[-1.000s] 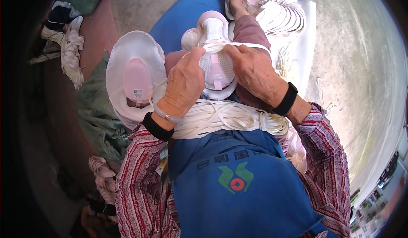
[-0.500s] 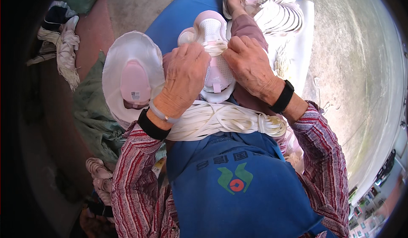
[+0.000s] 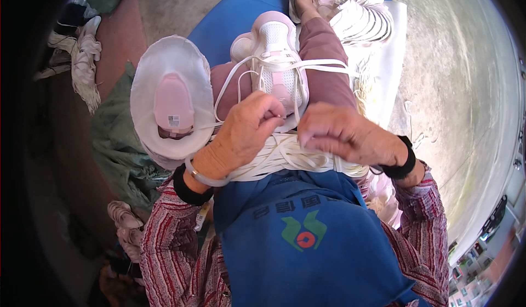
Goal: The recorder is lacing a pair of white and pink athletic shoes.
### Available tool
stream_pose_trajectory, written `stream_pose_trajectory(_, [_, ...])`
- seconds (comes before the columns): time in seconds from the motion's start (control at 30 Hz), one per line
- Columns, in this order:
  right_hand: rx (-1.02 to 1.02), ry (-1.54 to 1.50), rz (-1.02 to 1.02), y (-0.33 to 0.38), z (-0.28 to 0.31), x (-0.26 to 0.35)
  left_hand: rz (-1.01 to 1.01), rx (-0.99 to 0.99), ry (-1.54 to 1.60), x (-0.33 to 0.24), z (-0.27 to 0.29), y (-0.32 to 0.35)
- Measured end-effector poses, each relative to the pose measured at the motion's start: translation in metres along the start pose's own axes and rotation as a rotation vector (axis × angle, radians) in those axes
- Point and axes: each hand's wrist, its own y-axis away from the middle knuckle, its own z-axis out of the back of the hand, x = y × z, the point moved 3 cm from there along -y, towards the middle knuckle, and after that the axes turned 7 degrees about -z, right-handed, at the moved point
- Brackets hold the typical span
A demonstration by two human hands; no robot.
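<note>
A pink-and-white shoe upper [image 3: 272, 35] rests across my lap, toe pointing away. White shoelace [image 3: 324, 63] is threaded through its far eyelets, one part lying to the right and another looping down on the left. Just below the upper, my left hand [image 3: 246, 126] pinches thumb and finger together on a tiny white tip that looks like a lace end. Close by on the right, my right hand [image 3: 350, 134] has curled fingers, slightly blurred; anything in them is hidden. Under both hands lies a thick bundle of white laces [image 3: 274, 159], across the top of my blue apron [image 3: 307, 203].
To the left stands another white upper with a pink insole [image 3: 174, 101]. A fanned stack of white pieces [image 3: 364, 19] lies on a white sheet at the far right, by my foot. Green cloth [image 3: 118, 142] and shoes with laces [image 3: 87, 49] are further left.
Both hands have drawn back from the upper toward my body, the right one turning inward. The lacing on the upper, hidden before, now shows, with loose lace on both sides.
</note>
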Motion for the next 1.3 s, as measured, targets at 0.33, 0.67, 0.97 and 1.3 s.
stream_pose_trajectory(0.33, [-0.509,-0.081,-0.323,-0.008,0.019,-0.04,0.078,-0.164,-0.132,-0.001,0.013,-0.02])
stream_pose_trajectory(0.67, [-0.61,0.474,-0.179,-0.041,0.015,-0.048,-0.087,-0.178,-0.821,-0.012,0.009,-0.026])
stream_pose_trajectory(0.97, [-0.733,0.52,-0.188,-0.046,0.017,-0.059,-0.166,-0.221,-0.783,-0.006,0.012,-0.035])
stream_pose_trajectory(1.3, [-0.73,0.487,-0.224,-0.046,0.017,-0.06,-0.213,-0.314,-0.614,0.013,0.001,-0.033])
